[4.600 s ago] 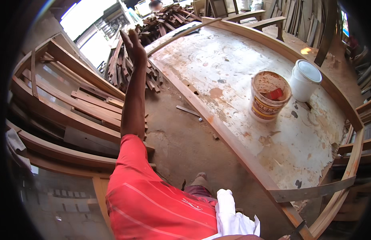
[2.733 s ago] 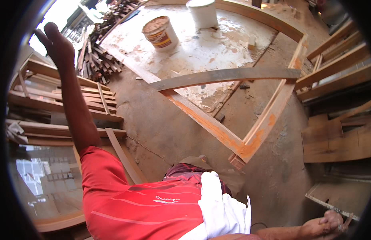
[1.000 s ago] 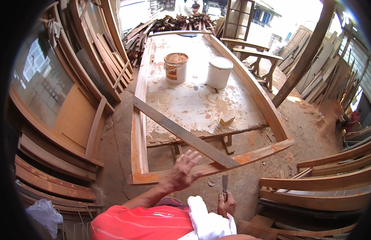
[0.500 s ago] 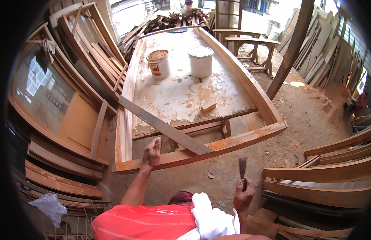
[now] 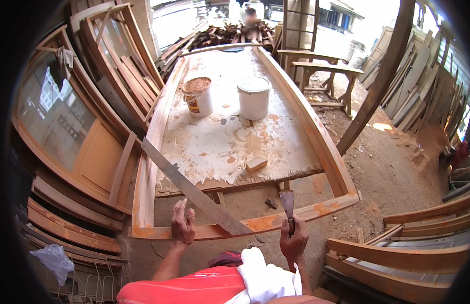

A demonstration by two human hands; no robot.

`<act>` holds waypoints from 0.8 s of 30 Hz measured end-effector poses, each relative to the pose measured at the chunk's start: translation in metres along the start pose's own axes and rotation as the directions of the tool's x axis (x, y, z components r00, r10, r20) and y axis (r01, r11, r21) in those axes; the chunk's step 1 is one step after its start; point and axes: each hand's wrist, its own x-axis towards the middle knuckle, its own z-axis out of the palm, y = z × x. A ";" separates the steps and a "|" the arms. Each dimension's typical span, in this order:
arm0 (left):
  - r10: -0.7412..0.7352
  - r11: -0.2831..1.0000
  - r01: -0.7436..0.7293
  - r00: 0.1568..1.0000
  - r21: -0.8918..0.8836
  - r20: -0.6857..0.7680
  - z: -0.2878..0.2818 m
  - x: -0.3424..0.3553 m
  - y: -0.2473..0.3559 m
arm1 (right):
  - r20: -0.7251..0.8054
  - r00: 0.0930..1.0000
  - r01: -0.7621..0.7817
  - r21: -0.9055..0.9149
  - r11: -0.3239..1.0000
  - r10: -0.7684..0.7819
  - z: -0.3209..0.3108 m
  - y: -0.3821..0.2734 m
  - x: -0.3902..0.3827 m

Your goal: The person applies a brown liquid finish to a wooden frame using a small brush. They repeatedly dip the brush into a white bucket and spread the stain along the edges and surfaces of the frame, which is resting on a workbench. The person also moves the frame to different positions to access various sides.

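Note:
My right hand (image 5: 294, 239) is closed round the handle of a putty knife (image 5: 287, 201), blade pointing up, by the near rail of a large wooden frame (image 5: 308, 210). My left hand (image 5: 183, 225) is at the same rail further left, its fingers stretched out with nothing held in them; whether it touches the wood I cannot tell. A long flat straight strip (image 5: 194, 195) lies diagonally across the frame's left side and near rail, just right of my left hand. Orange filler patches show on the near rail.
On the board (image 5: 194, 147) inside the frame stand an open bucket of brownish paste (image 5: 198, 101) and a lidded white bucket (image 5: 254, 99), with a small block (image 5: 256, 164) nearer. Framed panels (image 5: 88, 152) lean at left. A post (image 5: 379, 81) rises at right. Stacked timber (image 5: 397, 253) lies near right.
My right hand has raised the putty knife forward and left to the near rail. My left hand has come off its grip on the rail and its fingers have straightened. The view has shifted.

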 end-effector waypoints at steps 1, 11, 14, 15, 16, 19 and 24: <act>-0.019 1.000 0.019 1.000 -0.017 0.014 0.003 -0.001 -0.001 | 0.029 1.000 0.000 0.028 1.000 0.000 0.005 -0.001 0.018; -0.158 0.984 0.156 0.987 -0.088 -0.013 0.006 0.001 0.008 | 0.143 0.976 0.170 -0.032 0.985 -0.164 0.029 0.023 0.066; -0.200 0.979 0.200 0.980 -0.027 0.000 0.010 0.002 0.014 | 0.158 0.977 0.150 -0.052 0.987 -0.140 0.033 0.031 0.063; -0.201 0.980 0.201 0.980 0.015 0.011 0.012 0.003 0.013 | 0.152 0.974 0.175 -0.057 0.983 -0.165 0.036 0.034 0.065; -0.203 0.978 0.201 0.979 0.056 0.022 0.014 0.004 0.013 | 0.150 0.971 0.198 -0.063 0.978 -0.187 0.037 0.037 0.066; -0.200 0.976 0.193 0.978 0.097 0.059 0.015 -0.002 0.010 | 0.115 0.963 0.251 -0.049 0.967 -0.244 0.037 0.047 0.061; -0.189 0.973 0.172 0.976 0.152 0.106 0.014 0.002 0.013 | 0.172 0.967 0.194 -0.005 0.981 -0.190 0.038 0.059 0.055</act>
